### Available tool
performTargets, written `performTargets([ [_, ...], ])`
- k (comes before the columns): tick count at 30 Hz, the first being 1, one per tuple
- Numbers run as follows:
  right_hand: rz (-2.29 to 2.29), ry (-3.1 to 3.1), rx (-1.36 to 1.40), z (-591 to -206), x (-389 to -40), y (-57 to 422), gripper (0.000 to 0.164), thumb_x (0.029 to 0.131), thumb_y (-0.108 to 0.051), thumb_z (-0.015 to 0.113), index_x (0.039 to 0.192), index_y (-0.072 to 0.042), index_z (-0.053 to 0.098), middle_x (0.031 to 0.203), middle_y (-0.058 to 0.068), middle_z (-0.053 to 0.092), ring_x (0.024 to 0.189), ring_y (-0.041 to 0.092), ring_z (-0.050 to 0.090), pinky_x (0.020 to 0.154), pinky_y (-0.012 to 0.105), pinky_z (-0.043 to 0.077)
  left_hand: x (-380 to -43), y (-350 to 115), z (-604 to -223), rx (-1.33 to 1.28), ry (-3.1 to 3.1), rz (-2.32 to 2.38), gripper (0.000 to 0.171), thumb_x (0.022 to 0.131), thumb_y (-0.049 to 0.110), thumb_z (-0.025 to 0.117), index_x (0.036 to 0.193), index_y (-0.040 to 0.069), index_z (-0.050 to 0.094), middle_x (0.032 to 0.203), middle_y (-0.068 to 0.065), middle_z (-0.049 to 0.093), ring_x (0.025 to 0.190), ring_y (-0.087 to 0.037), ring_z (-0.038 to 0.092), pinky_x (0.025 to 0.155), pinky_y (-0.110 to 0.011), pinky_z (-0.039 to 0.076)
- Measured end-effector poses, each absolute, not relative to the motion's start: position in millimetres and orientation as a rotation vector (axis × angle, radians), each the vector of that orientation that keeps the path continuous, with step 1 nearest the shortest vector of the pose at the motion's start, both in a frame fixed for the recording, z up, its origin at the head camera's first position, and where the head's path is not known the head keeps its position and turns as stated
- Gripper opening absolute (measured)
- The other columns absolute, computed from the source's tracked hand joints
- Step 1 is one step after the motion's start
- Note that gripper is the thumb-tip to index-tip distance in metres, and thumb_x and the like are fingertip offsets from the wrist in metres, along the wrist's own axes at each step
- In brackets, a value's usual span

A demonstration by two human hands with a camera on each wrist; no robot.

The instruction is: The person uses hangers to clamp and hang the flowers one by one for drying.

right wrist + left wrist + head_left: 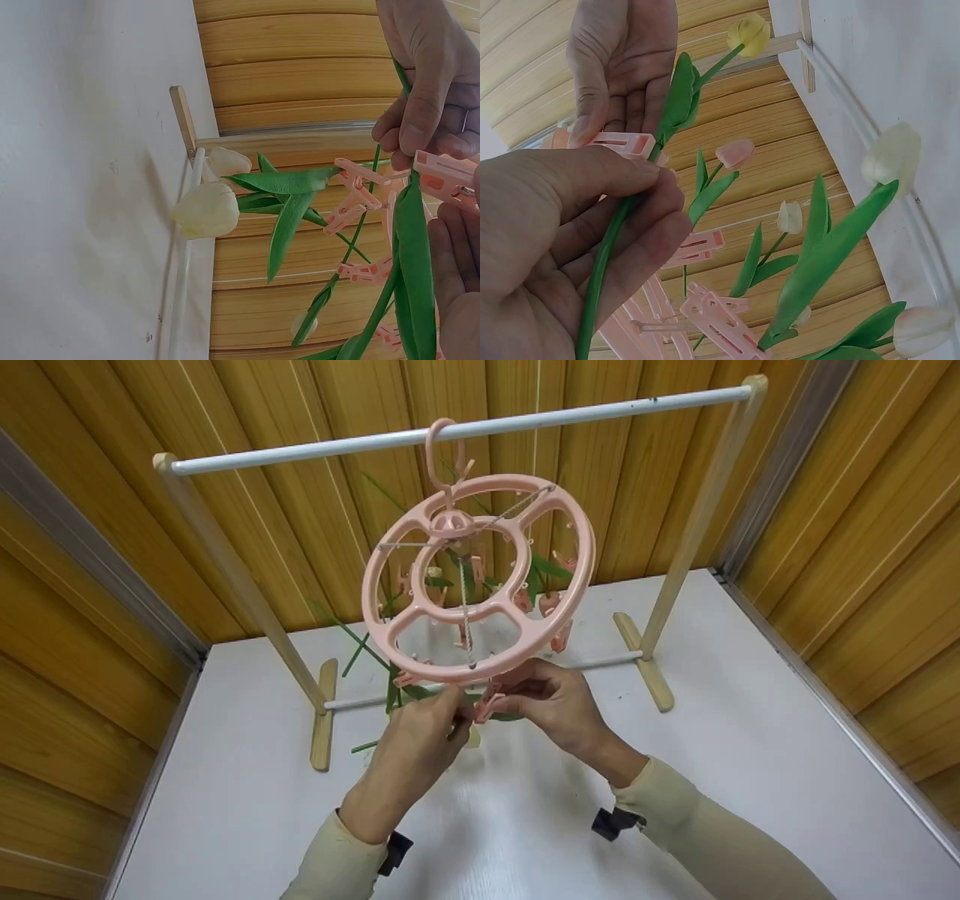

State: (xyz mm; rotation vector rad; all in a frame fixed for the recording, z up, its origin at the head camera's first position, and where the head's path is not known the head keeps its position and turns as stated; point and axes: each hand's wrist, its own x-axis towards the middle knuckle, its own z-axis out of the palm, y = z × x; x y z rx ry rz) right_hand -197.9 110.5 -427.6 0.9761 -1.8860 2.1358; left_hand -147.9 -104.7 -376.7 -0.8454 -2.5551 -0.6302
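My left hand (414, 751) pinches the green stem (609, 247) of a yellow tulip (748, 34) between thumb and fingers. Facing it, my right hand (559, 706) grips a pink clothes peg (628, 143) that hangs at the near rim of a round pink drying hanger (556, 619). The peg's tip meets the stem just below the leaves (411, 247); whether its jaws have closed on the stem I cannot tell. Around them, other pegs (724, 326) on the hanger hold tulips hanging head down, among them a white tulip (206, 211) and a pink tulip (736, 153).
By its hook (429, 457) the hanger hangs from the white bar (315, 448) of a wooden-legged stand (690, 536). The stand's feet rest on a white table (750, 720). Behind rises a wood-panelled wall (630, 465), with more panels at both sides.
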Motion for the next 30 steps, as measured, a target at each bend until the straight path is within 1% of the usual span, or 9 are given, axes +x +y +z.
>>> performTargets([
  [4,2.152,-1.879,0.993,-428.4,-198.3,110.9,0.019,0.092,0.003,0.079,0.110,0.003,0.073,0.104,0.018,0.076,0.094,0.029,0.077,0.080,0.043,0.065,-147.8,-106.0,-378.1,-0.849,-2.531,-0.630,0.029,0.086,-0.007,0.085,0.105,0.004,0.065,0.088,-0.007,0.075,0.071,-0.018,0.070,0.067,-0.026,0.063],
  [8,2.166,-1.863,1.018,-428.0,-198.6,111.1,0.018,0.094,0.004,0.078,0.111,0.004,0.072,0.104,0.019,0.076,0.093,0.029,0.077,0.080,0.042,0.065,-148.4,-108.3,-378.7,-0.857,-2.498,-0.651,0.031,0.085,-0.005,0.087,0.107,0.005,0.068,0.091,-0.006,0.078,0.076,-0.018,0.074,0.070,-0.027,0.064],
  [14,2.175,-1.858,1.039,-426.5,-199.0,111.4,0.018,0.094,0.004,0.078,0.111,0.004,0.072,0.104,0.020,0.076,0.094,0.030,0.077,0.079,0.041,0.065,-149.9,-111.0,-377.7,-0.854,-2.459,-0.748,0.026,0.082,-0.007,0.088,0.103,0.006,0.080,0.096,-0.003,0.080,0.085,-0.014,0.077,0.074,-0.029,0.064],
  [18,2.171,-1.855,1.046,-426.3,-199.6,112.0,0.018,0.094,0.004,0.078,0.111,0.003,0.072,0.104,0.020,0.076,0.094,0.030,0.077,0.079,0.040,0.065,-150.5,-112.4,-378.6,-0.863,-2.414,-0.774,0.025,0.081,-0.008,0.088,0.101,0.006,0.084,0.094,-0.003,0.080,0.086,-0.013,0.077,0.075,-0.029,0.064],
  [21,2.188,-1.839,1.046,-425.4,-199.6,111.8,0.019,0.093,0.005,0.078,0.111,0.004,0.072,0.103,0.021,0.076,0.093,0.030,0.077,0.078,0.039,0.065,-150.7,-113.4,-379.5,-0.852,-2.399,-0.784,0.022,0.081,-0.006,0.089,0.099,0.006,0.084,0.092,-0.003,0.080,0.085,-0.013,0.077,0.075,-0.027,0.064],
  [26,2.216,-1.836,1.037,-424.9,-199.3,111.1,0.019,0.093,0.005,0.078,0.111,0.005,0.072,0.102,0.022,0.076,0.091,0.030,0.078,0.077,0.039,0.066,-150.1,-114.7,-379.3,-0.831,-2.408,-0.792,0.019,0.082,-0.002,0.090,0.099,0.005,0.084,0.091,-0.003,0.080,0.083,-0.012,0.077,0.073,-0.025,0.063],
  [30,2.209,-1.846,1.042,-424.9,-198.7,111.1,0.020,0.093,0.004,0.078,0.112,0.004,0.072,0.102,0.022,0.075,0.092,0.031,0.078,0.078,0.039,0.065,-149.9,-115.4,-378.7,-0.840,-2.414,-0.802,0.016,0.084,-0.002,0.089,0.097,0.005,0.084,0.091,-0.003,0.080,0.083,-0.012,0.077,0.073,-0.023,0.062],
])
